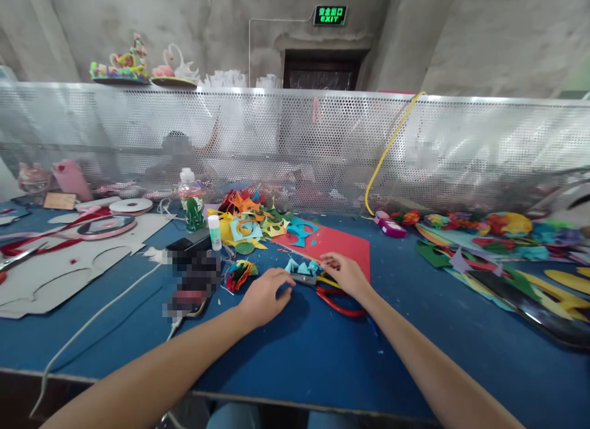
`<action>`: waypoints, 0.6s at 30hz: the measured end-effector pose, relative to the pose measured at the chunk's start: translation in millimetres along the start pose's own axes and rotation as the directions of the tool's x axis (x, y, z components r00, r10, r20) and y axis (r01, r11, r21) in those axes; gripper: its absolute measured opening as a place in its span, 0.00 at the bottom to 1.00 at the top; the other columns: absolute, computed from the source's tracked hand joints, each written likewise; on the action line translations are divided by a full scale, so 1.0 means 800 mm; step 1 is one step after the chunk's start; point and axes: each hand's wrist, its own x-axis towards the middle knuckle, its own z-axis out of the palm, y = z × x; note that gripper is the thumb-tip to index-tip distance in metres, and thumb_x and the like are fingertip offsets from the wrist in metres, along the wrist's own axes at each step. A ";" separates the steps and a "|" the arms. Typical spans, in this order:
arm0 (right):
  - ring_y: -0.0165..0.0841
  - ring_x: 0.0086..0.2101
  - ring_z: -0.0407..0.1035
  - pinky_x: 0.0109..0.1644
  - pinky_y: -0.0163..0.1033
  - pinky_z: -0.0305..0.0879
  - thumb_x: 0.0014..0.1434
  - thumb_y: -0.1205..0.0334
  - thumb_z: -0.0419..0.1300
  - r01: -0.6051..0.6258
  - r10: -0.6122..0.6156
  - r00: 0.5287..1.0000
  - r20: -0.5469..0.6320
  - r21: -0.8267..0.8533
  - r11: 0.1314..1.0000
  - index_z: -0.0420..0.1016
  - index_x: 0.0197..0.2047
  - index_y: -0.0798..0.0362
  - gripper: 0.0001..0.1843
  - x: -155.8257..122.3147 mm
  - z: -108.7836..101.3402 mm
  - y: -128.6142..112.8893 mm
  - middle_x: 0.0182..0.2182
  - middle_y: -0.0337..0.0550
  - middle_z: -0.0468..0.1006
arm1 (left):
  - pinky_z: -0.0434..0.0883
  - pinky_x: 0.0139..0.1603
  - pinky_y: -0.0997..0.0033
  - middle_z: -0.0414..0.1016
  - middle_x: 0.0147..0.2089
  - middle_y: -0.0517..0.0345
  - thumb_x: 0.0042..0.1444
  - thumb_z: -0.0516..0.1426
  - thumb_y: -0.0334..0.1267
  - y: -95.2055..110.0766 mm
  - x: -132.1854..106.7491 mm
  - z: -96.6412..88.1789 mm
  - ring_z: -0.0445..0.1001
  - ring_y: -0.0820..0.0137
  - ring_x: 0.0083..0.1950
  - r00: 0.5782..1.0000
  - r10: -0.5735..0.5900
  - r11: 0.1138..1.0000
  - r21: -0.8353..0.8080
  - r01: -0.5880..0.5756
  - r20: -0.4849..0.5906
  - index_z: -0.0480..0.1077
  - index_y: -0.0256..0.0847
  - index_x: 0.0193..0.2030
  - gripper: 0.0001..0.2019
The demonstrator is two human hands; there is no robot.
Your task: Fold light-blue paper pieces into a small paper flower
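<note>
My left hand (pixel 266 298) rests over the blue table with its thumb and index finger apart; I see nothing between them. Just beyond its fingertips lie several folded light-blue paper pieces (pixel 303 267). My right hand (pixel 344 273) has its fingers bent close together at the right end of these pieces; what they pinch, if anything, is too small to make out. Scissors with red handles (pixel 338 304) lie below the right hand, their blades pointing left beside the paper pieces. A multicoloured paper flower (pixel 239 275) sits left of my left hand.
Red card (pixel 345 241) lies behind my hands, with colourful paper scraps (pixel 251 217) to its left. A glue stick (pixel 214 232), a bottle (pixel 192 201) and a phone (pixel 196 287) with a cable stand or lie left. Paper flowers (pixel 507 225) and a black object (pixel 520 303) lie right.
</note>
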 end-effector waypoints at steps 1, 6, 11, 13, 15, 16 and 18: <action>0.33 0.39 0.69 0.42 0.44 0.68 0.61 0.59 0.54 0.003 -0.003 1.000 0.004 -0.005 1.000 0.67 0.47 0.56 0.13 -0.001 0.000 -0.002 0.43 0.45 0.71 | 0.67 0.50 0.65 0.71 0.43 0.56 0.53 0.51 0.30 -0.001 0.000 0.001 0.68 0.66 0.47 1.000 -0.014 1.000 0.019 0.014 0.004 0.68 0.42 0.39 0.09; 0.33 0.40 0.69 0.43 0.45 0.68 0.61 0.59 0.54 0.019 -0.018 1.000 0.019 -0.045 0.999 0.67 0.47 0.56 0.13 -0.002 0.002 -0.006 0.44 0.45 0.71 | 0.66 0.51 0.62 0.70 0.43 0.52 0.52 0.51 0.31 -0.004 -0.001 0.006 0.67 0.63 0.48 0.998 -0.064 0.993 0.104 0.061 0.025 0.68 0.39 0.39 0.08; 0.33 0.40 0.69 0.43 0.45 0.68 0.61 0.58 0.54 0.020 -0.016 0.999 0.032 -0.129 0.991 0.67 0.48 0.56 0.14 -0.004 0.005 -0.006 0.44 0.45 0.71 | 0.64 0.53 0.60 0.69 0.47 0.48 0.53 0.54 0.35 -0.006 0.001 0.012 0.65 0.61 0.51 0.995 -0.097 0.982 0.164 0.090 0.038 0.67 0.35 0.41 0.10; 0.33 0.40 0.69 0.43 0.45 0.68 0.61 0.58 0.54 0.021 -0.014 0.999 0.040 -0.173 0.985 0.67 0.48 0.55 0.14 -0.006 0.007 -0.008 0.44 0.45 0.71 | 0.65 0.51 0.58 0.68 0.48 0.49 0.55 0.54 0.38 -0.006 0.001 0.013 0.66 0.62 0.51 0.992 -0.125 0.975 0.189 0.117 0.030 0.66 0.34 0.43 0.11; 0.34 0.40 0.69 0.43 0.45 0.68 0.61 0.58 0.54 0.030 -0.019 0.998 0.056 -0.216 0.976 0.67 0.48 0.56 0.14 -0.009 0.009 -0.011 0.45 0.45 0.70 | 0.67 0.49 0.56 0.67 0.49 0.50 0.58 0.53 0.40 -0.005 0.001 0.012 0.67 0.64 0.49 0.987 -0.157 0.965 0.214 0.149 0.020 0.66 0.35 0.46 0.13; 0.34 0.41 0.68 0.43 0.45 0.68 0.61 0.58 0.54 0.038 -0.023 0.998 0.065 -0.235 0.971 0.66 0.48 0.56 0.14 -0.011 0.010 -0.013 0.45 0.46 0.70 | 0.67 0.48 0.56 0.67 0.49 0.51 0.58 0.53 0.40 -0.005 0.000 0.012 0.68 0.64 0.49 0.985 -0.173 0.960 0.226 0.165 0.016 0.65 0.35 0.47 0.13; 0.35 0.41 0.68 0.43 0.46 0.67 0.61 0.58 0.54 0.052 -0.030 0.996 0.084 -0.267 0.962 0.66 0.49 0.56 0.15 -0.015 0.010 -0.016 0.46 0.46 0.70 | 0.69 0.47 0.57 0.68 0.49 0.51 0.59 0.53 0.40 -0.004 -0.001 0.010 0.69 0.65 0.47 0.980 -0.200 0.950 0.249 0.191 0.009 0.65 0.36 0.48 0.14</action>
